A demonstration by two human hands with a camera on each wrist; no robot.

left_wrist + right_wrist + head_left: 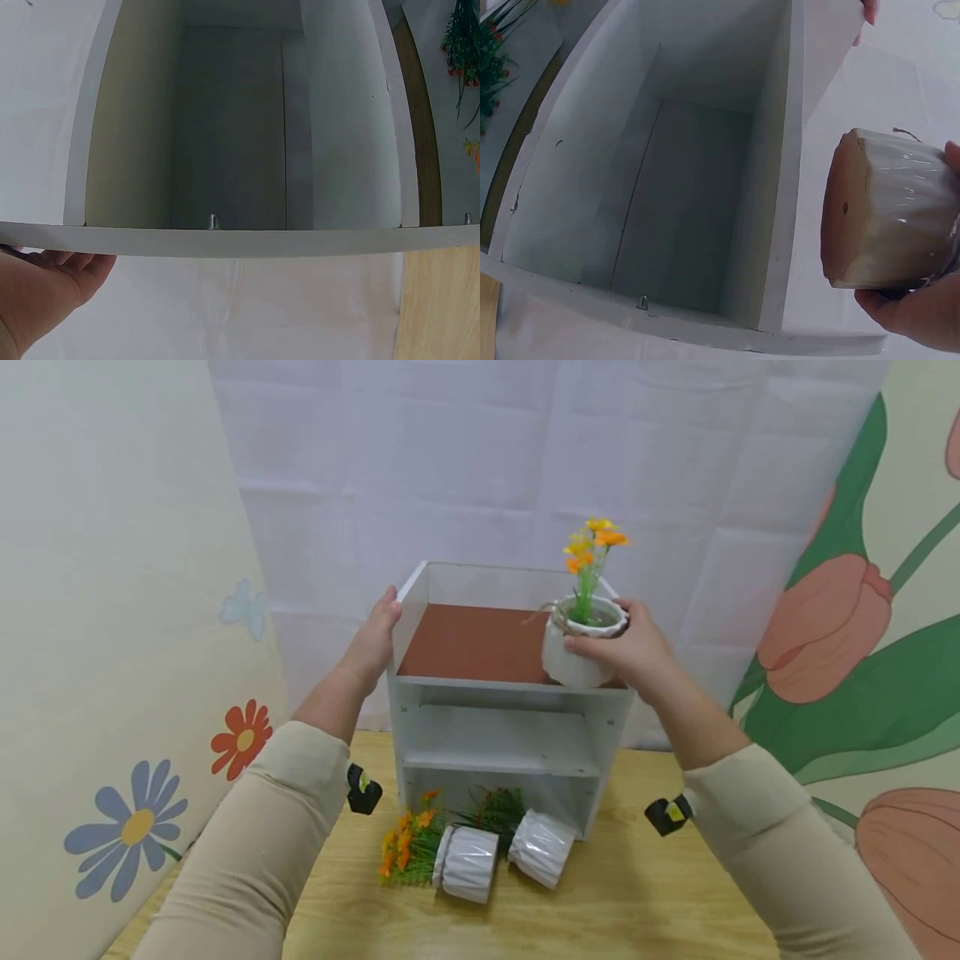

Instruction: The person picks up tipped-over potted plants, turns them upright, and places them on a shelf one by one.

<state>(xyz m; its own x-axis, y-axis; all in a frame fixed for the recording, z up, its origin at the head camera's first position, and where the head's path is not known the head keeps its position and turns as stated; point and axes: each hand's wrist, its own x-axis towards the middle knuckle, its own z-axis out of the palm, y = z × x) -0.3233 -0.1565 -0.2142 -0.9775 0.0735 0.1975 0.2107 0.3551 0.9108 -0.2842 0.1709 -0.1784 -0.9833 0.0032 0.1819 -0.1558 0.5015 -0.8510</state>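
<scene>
My right hand [630,647] grips the rim and side of a white flower pot [573,656] with yellow-orange flowers [592,543] and a twine bow. In the right wrist view the pot's brown underside [846,210] shows, apart from the cabinet's top edge. The pot is held upright at the right end of a small white cabinet [513,683] with a brown top [480,643]. On the other side, my left hand [375,639] rests against the outside of the cabinet's left side panel. Its fingers are partly hidden behind that panel in the left wrist view.
Two white pots lie on their sides on the wooden table [600,902] before the cabinet: one with orange flowers [465,864], one with a dark green plant [542,847]. A middle shelf [495,739] spans the cabinet. White cloth [480,460] hangs behind; painted walls flank both sides.
</scene>
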